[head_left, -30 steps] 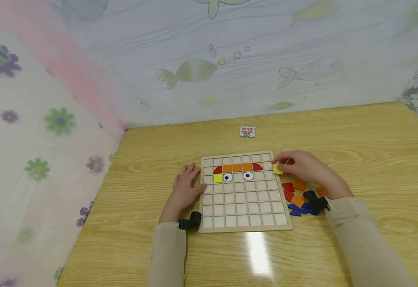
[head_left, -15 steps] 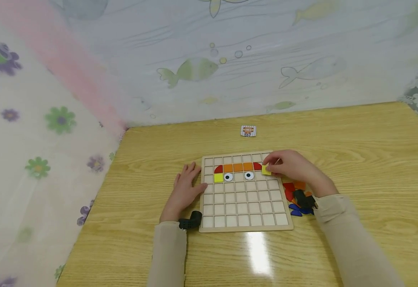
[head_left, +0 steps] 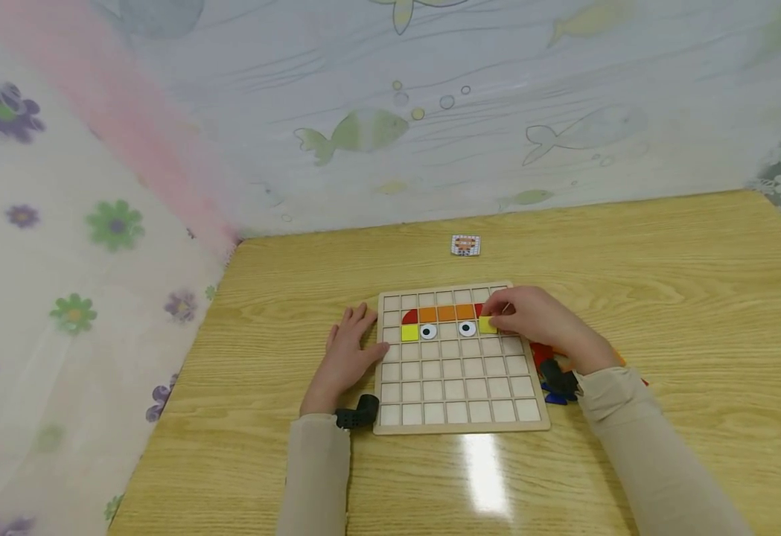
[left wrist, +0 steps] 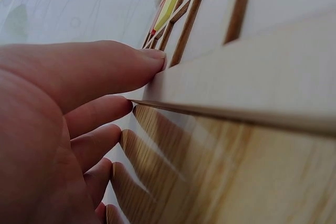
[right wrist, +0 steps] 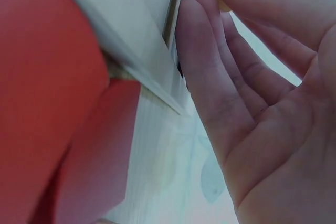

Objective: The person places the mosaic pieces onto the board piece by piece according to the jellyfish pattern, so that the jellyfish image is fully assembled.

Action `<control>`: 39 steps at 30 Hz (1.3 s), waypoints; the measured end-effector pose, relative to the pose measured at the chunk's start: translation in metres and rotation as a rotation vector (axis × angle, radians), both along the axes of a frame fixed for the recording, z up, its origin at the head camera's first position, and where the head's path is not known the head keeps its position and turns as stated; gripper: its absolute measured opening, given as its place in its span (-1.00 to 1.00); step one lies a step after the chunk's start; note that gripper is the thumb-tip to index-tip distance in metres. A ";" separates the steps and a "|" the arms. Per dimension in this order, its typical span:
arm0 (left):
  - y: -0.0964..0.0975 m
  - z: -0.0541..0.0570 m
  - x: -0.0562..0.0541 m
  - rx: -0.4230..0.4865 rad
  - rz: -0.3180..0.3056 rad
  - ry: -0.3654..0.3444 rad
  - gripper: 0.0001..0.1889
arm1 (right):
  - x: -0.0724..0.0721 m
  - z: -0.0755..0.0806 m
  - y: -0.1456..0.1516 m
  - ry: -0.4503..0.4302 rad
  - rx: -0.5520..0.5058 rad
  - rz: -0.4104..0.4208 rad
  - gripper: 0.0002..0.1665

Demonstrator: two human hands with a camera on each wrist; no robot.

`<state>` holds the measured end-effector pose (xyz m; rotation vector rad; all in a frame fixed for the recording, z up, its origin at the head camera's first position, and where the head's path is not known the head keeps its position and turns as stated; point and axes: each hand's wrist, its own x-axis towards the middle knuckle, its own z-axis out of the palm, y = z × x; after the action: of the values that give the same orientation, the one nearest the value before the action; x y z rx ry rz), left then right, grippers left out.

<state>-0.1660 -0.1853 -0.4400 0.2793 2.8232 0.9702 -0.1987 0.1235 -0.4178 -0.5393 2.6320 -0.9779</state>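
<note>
A wooden grid board (head_left: 464, 429) lies on the table, its square cells framed by thin ridges. My right hand (head_left: 540, 321) pinches a yellow square tile (head_left: 487, 324) at the board's right side, just below a partly covered red piece and right of a round eye tile (head_left: 467, 328). In the right wrist view, thumb and fingers hold the yellow tile's edge. My left hand (head_left: 351, 353) rests with spread fingers at the board's left edge, its thumb on the rim in the left wrist view. Another yellow square (head_left: 409, 333) sits beside the left eye tile (head_left: 428, 332).
Orange squares (head_left: 447, 313) and a red quarter-round (head_left: 410, 317) form a row in the board. Loose red pieces (head_left: 541, 354) and blue pieces (head_left: 555, 398) lie at its right, partly under my right wrist. A small pattern card (head_left: 465, 245) lies beyond the board.
My right hand has carried the yellow tile leftward from the board's right edge to the cell right of the eye tile. The left hand stays in place.
</note>
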 end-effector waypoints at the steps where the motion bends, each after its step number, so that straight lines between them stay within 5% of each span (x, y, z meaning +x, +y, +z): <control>1: 0.000 0.000 0.000 0.002 -0.001 0.000 -0.39 | 0.000 0.000 -0.001 -0.002 0.011 -0.002 -0.85; 19: -0.002 -0.002 0.000 0.016 0.007 -0.019 -0.38 | 0.001 0.003 -0.003 0.015 0.037 -0.005 -0.85; 39: -0.002 -0.003 -0.001 0.006 0.016 -0.028 -0.37 | 0.016 0.013 0.037 0.026 0.077 0.005 -0.81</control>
<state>-0.1674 -0.1871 -0.4427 0.2427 2.8021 0.9784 -0.1822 0.1605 -0.4053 -0.5438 2.6774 -0.8697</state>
